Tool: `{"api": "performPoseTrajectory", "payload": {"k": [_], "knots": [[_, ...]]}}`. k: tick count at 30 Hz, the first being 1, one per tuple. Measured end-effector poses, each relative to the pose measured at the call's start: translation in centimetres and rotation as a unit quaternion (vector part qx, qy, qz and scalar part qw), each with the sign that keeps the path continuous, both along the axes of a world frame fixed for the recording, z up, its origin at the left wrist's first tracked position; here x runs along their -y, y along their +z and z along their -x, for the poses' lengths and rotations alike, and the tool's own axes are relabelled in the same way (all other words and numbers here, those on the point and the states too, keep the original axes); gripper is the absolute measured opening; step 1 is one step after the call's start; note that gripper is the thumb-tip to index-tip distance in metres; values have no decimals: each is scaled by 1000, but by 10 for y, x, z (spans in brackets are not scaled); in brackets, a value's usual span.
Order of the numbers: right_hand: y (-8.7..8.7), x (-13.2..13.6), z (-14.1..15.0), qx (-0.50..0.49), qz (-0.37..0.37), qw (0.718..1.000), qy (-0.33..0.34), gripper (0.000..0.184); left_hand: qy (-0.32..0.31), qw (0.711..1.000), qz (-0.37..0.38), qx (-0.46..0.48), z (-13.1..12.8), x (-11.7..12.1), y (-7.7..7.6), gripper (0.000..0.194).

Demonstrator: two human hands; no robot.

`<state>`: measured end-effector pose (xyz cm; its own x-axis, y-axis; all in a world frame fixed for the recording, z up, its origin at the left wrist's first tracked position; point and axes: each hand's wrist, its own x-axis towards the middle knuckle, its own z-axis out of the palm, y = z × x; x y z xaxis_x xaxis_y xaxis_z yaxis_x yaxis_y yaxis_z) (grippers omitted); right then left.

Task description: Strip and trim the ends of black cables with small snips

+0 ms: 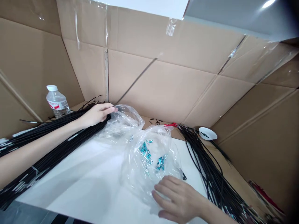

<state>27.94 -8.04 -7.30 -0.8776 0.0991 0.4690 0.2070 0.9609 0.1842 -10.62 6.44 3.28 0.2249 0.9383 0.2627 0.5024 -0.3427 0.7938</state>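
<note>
My left hand (99, 113) is pinched on a thin black cable (136, 81), which slants up and away beyond my fingertips, blurred at its far end. Just beside those fingertips lies crumpled clear plastic (127, 121). My right hand (178, 197) has its fingers loosely parted over the near edge of a clear bag (134, 177); I cannot see what is under the palm. Teal pieces (145, 151) lie in two clusters in that bag, ahead of my right fingers, too small to make out. Under my left forearm runs a thick bundle of black cables (90, 131), cut off at my far left. Another cable bundle (210, 171) lies right of my right hand, its near end cut off too. Beyond it sits a white bowl (213, 133) holding dark bits. Beyond my left wrist stands a bottle (54, 93); its red-and-white label (58, 105) is unreadable.
</note>
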Motion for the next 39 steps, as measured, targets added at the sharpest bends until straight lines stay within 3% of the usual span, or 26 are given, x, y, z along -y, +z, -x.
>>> {"api": "performPoseTrajectory", "payload": {"k": [2,6,10,14,18,21,23,25,28,30,34,36,39], "knots": [[-14,0,5,12,-44,999,-8,16,-31,999,9,-39,-11,-20,-5,44],[-24,-41,-15,28,-109,991,-73,19,-42,993,7,-107,-20,-46,-18,39],[-19,-85,-41,66,-162,977,-120,20,-36,989,-14,-141,-15,-46,-26,40],[-16,-105,-59,66,-166,968,-176,27,2,987,-73,-142,-9,-38,-23,47],[-16,-90,-77,-3,-165,957,-237,34,43,979,-106,-171,-5,-37,-18,45],[-23,-58,-89,-63,-197,958,-201,22,49,968,-115,-219,-6,-41,-23,42],[-33,-35,-93,-31,-190,965,-178,14,34,962,-103,-249,-7,-43,-31,39],[-45,-16,-96,-11,-171,965,-197,11,13,959,-77,-271,-7,-45,-40,38],[-59,-1,-96,26,-134,952,-273,20,-3,959,-43,-279,-7,-45,-51,39],[-64,0,-93,70,-79,917,-384,23,-12,963,-28,-266,-7,-41,-56,40],[-60,-14,-81,139,103,766,-619,27,-41,975,-2,-217,-10,-22,-65,46],[-53,-23,-75,136,179,708,-670,36,-47,980,10,-194,-12,-6,-70,46],[-45,-37,-74,109,242,668,-695,42,-37,985,17,-170,-14,18,-74,45]]}}
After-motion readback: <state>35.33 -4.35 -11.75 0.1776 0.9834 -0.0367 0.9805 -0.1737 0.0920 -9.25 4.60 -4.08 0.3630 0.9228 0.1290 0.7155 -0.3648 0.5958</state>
